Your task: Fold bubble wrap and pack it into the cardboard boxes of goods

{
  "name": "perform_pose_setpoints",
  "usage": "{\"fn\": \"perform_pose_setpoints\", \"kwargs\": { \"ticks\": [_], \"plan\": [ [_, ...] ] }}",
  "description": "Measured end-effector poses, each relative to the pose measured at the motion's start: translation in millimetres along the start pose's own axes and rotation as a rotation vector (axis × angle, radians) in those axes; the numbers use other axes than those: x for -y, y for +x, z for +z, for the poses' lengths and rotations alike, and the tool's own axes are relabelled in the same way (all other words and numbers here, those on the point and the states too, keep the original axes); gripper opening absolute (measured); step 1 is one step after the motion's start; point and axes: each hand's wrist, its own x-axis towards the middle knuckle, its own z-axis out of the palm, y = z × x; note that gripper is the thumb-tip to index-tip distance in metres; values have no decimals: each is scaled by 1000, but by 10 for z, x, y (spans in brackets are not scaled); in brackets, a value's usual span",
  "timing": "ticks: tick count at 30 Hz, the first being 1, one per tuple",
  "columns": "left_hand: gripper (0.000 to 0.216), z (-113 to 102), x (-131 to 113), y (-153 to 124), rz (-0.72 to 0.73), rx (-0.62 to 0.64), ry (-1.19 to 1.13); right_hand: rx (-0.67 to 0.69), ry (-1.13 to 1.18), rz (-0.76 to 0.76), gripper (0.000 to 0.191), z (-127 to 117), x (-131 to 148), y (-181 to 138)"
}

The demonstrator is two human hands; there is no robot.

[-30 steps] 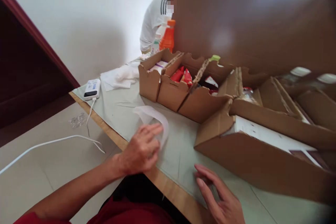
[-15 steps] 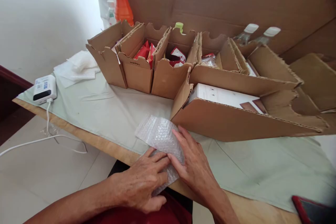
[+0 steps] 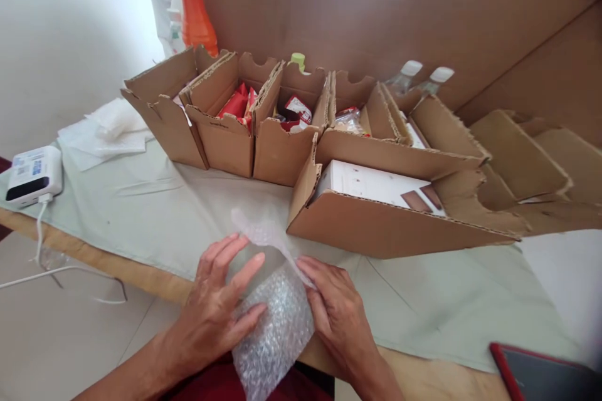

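A clear bubble-wrap pouch [image 3: 275, 319] lies at the near edge of the table, hanging partly over it. My left hand [image 3: 219, 307] rests on its left side with the fingers spread at the pouch's mouth. My right hand [image 3: 336, 313] pinches the upper flap of the pouch on its right side and lifts it, so the mouth gapes. Just beyond the hands stands a low cardboard tray [image 3: 376, 225] with a white flat box [image 3: 371, 185] inside.
A row of open cardboard boxes [image 3: 226, 131] with red packets and bottles stands further back, before a tall cardboard sheet [image 3: 376, 12]. A white power bank [image 3: 32, 174] with its cable lies far left, white tissue [image 3: 103, 131] beside it. A red-edged tablet [image 3: 545, 376] lies near right. A person stands behind an orange bottle [image 3: 194, 9].
The bubble-wrap pouch was pulled towards me to the table edge. Both hands lay flat on it half a second ago; now the right hand lifts a flap and the mouth is parted.
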Motion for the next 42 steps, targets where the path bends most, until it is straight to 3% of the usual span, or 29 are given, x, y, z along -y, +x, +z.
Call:
{"fn": "perform_pose_setpoints", "kwargs": {
  "ticks": [2, 5, 7, 12, 14, 16, 21, 26, 30, 34, 37, 39, 42],
  "plan": [
    [73, 7, 38, 78, -7, -21, 63, 72, 120, 15, 37, -94, 66, 77],
    [92, -43, 105, 211, -20, -208, 73, 215, 249, 7, 36, -256, 124, 132],
    [100, -108, 139, 283, 8, -221, 28, 319, 278, -28, 36, -359, 120, 140],
    [80, -244, 77, 387, 81, 251, -134, 554, 311, -121, 37, -530, 90, 183],
    [51, -270, 21, 419, 170, 368, -141, 587, 334, -123, 42, -540, 85, 203],
    [22, -297, -4, 454, 201, 403, -149, 573, 348, -86, 45, -516, 59, 192],
    [17, -502, 157, 522, -58, 312, -298, 493, 335, 181, 43, -469, -141, -26],
    [26, -806, 406, 520, -409, 452, -348, 489, 445, 425, 28, -728, -372, -281],
    [27, -807, 544, 611, -520, 565, -412, 383, 542, 563, 29, -899, -529, -277],
    [35, -517, 736, 755, -563, 539, -276, 287, 522, 642, 36, -775, -735, -184],
    [43, -344, 903, 742, -605, 476, -102, 216, 249, 663, 34, -675, -866, -234],
    [45, -333, 947, 664, -571, 313, 64, 130, -2, 690, 36, -685, -896, -337],
    [35, -398, 804, 509, -369, 6, 229, -38, -283, 644, 42, -734, -815, -458]
  ]
}}
